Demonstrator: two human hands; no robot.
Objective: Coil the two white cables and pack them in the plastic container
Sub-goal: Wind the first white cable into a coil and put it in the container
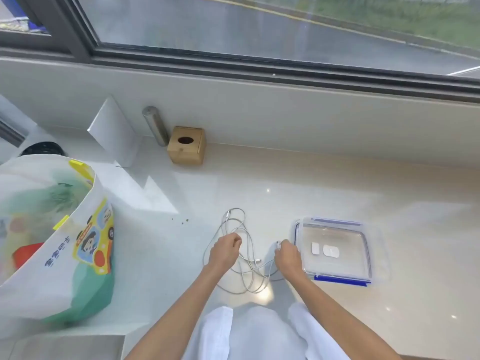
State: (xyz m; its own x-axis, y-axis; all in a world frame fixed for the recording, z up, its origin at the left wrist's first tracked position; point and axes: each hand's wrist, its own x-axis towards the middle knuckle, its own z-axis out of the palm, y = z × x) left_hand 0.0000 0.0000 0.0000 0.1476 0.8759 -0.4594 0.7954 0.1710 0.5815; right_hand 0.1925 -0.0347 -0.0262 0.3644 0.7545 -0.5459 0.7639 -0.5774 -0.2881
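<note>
**Coiling barely begun; cables lay loose on the surface**

At the left of the frame a printed bag [52, 229] crowded the surface [259, 183]. At lower centre, the left hand [225, 252] was curled round a strand of the tangled white cables [250, 255]. The right hand [287, 257] pinched a connector end just beside the plastic container [335, 252] at lower right. No neat coil had formed. The next move likely called for freeing one cable and looping it. Open room lay above the hands, and the near edge sat close to the person.
</note>
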